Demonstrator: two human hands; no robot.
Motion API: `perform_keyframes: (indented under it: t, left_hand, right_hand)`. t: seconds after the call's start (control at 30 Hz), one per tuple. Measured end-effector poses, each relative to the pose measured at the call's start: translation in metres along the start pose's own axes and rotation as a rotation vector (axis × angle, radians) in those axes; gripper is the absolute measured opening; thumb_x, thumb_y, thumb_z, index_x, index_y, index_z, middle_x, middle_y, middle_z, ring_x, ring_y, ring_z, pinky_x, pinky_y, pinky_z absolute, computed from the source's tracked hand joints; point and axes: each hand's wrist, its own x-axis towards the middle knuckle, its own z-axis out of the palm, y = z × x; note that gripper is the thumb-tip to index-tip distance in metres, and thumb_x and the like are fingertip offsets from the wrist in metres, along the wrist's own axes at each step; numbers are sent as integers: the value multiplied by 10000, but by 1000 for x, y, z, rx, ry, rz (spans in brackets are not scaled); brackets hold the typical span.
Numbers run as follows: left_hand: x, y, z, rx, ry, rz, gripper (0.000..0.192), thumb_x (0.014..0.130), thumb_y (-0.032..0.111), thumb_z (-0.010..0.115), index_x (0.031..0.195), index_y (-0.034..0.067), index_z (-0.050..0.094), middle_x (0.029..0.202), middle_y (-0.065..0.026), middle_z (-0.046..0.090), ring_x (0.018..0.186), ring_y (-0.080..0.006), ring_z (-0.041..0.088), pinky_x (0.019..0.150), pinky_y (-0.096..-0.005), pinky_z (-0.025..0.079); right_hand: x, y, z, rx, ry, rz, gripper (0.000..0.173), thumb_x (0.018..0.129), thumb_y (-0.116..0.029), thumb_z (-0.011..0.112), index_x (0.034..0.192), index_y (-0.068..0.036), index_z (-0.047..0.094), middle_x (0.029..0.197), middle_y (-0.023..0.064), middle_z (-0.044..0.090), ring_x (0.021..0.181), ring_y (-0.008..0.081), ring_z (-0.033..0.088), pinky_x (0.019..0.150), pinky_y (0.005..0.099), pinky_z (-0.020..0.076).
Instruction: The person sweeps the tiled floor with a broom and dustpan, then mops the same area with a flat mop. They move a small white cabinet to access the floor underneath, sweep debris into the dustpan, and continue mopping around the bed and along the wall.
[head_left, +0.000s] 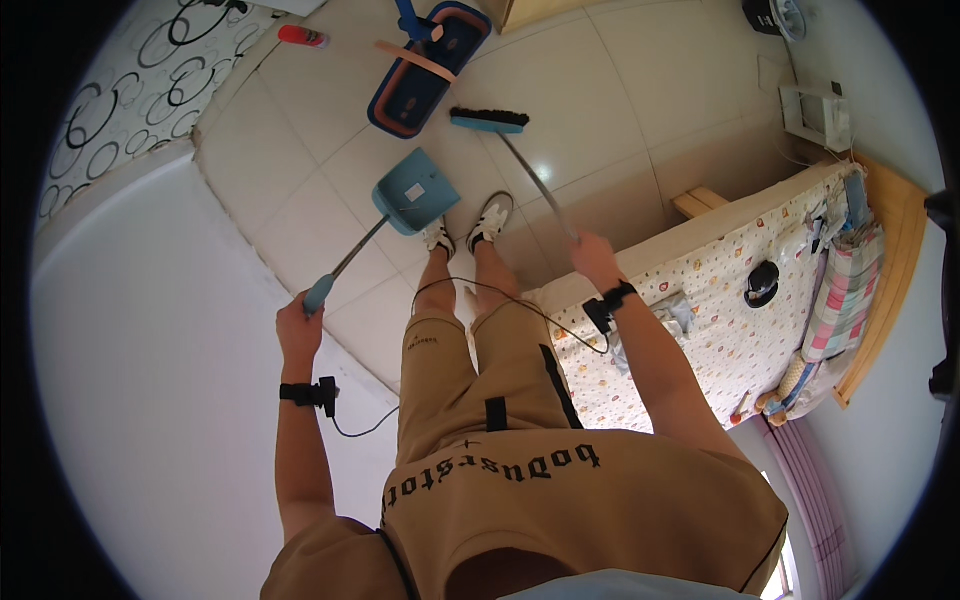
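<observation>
My left hand (300, 331) is closed around the blue-grey grip of a long-handled dustpan (442, 196). The pan is by my feet, its open side turned to the right, with a pale sticker inside. My right hand (596, 261) grips the metal stick of a broom (489, 129). Its blue head with dark bristles is at the floor ahead of my shoes, apart from the dustpan. Whether the bristles touch the tiles I cannot tell.
Ahead stands a dark blue mop bucket (391, 112) with an orange handle. A red spray can (302, 36) is near the patterned wall. A bed (712, 330) with a black cap (762, 284) lines the right; a wooden bed step or leg (699, 201) juts out. White wall (150, 337) borders the left.
</observation>
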Motion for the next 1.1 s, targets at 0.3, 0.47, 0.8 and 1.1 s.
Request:
perform_keyframes:
  t: [0.3, 0.47, 0.8, 1.1]
  left_hand:
    - [11, -55, 6, -79, 26, -3, 259, 861, 176, 732, 1085, 46, 742, 745, -200, 691, 682, -394, 674, 642, -434, 527]
    - [20, -86, 8, -48, 24, 19, 261, 868, 184, 722, 1084, 39, 739, 746, -211, 686, 696, -398, 682, 648, -436, 528]
    - [42, -168, 1, -35, 49, 188, 299, 858, 170, 703, 1149, 112, 738, 781, -197, 698, 737, -401, 686, 674, -464, 542]
    - [75, -235, 9, -80, 7, 219, 300, 855, 174, 688, 1148, 138, 741, 817, -170, 718, 767, -393, 692, 688, -462, 551]
  right_hand:
    - [70, 64, -49, -489, 115, -103, 247, 947, -275, 599, 909, -82, 750, 866, 172, 727, 825, 344, 720, 706, 457, 572]
    - [37, 12, 44, -870, -52, -247, 167, 841, -271, 714, 832, -123, 793, 865, 121, 739, 885, 286, 711, 721, 390, 543]
    - [-59, -60, 87, 655, -22, 420, 268, 969, -241, 548, 948, -10, 683, 596, 156, 576, 452, 296, 585, 447, 429, 486]
    - [51, -127, 133, -792, -217, -264, 276, 906, -236, 632, 1009, 4, 720, 896, 220, 713, 843, 403, 702, 782, 468, 595]
